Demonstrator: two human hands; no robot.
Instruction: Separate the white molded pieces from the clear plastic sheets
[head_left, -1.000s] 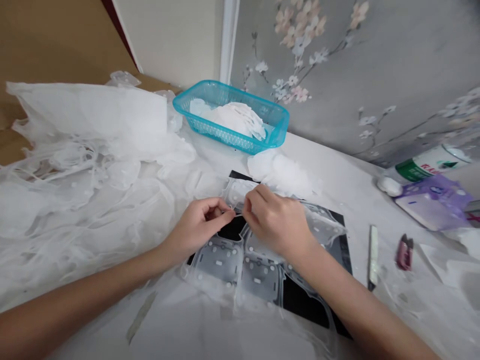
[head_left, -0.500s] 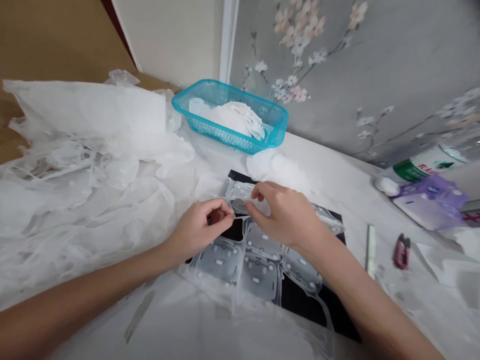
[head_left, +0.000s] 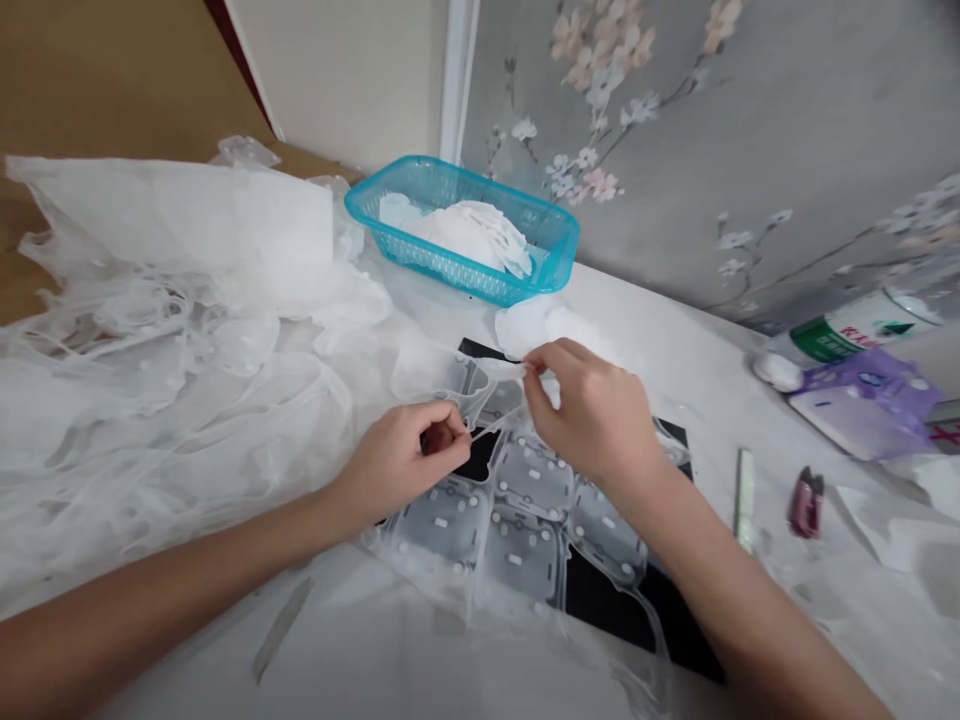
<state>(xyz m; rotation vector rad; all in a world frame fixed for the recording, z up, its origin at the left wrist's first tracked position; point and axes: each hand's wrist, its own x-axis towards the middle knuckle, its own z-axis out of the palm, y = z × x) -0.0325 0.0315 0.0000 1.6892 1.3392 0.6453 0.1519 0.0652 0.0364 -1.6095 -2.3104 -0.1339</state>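
Observation:
A translucent moulded sheet (head_left: 521,560) with several rounded-square panels lies over a black board (head_left: 607,600). My left hand (head_left: 420,450) is closed, thumb and forefinger pinching a thin clear strip of the sheet's edging at its left side. To the right and a little farther off, my right hand (head_left: 581,400) pinches a translucent panel of the sheet by its edge, raised above the board. Thin strands stretch between the two hands. Part of the lifted panel is hidden behind my right fingers.
A blue plastic basket (head_left: 461,235) holding stacked whitish pieces stands at the back. Tangled translucent scraps (head_left: 172,420) heap up on the left. To the right lie red-handled snippers (head_left: 806,502), a pale narrow strip (head_left: 744,500), a purple packet (head_left: 870,400) and a white-and-green bottle (head_left: 855,330).
My right hand has moved slightly right and up, lifting a panel edge away from the board. My left hand has stayed nearly in place, still pinching.

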